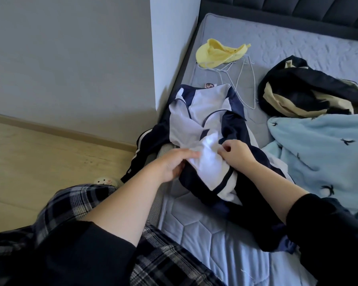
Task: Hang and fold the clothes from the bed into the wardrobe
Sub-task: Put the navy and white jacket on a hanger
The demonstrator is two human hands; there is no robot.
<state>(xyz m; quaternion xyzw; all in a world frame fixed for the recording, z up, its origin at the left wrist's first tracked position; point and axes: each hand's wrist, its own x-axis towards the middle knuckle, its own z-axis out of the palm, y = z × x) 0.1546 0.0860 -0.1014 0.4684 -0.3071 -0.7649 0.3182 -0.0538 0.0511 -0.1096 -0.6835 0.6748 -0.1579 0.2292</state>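
Note:
A navy and white zip jacket [203,112] lies spread at the left edge of the bed [211,240], one striped sleeve hanging off the side. My left hand [174,164] grips its white fabric from the left. My right hand [236,153] pinches the same white panel from the right. A yellow garment [217,53] lies further up the bed. A black and beige garment [306,91] is bunched at the right, with a light blue patterned garment [322,153] in front of it.
Thin white wire hangers [248,79] lie on the mattress between the yellow garment and the jacket. A white wall corner [172,48] stands left of the bed. Wooden floor [39,159] lies at the left. The dark padded headboard [298,9] runs along the top.

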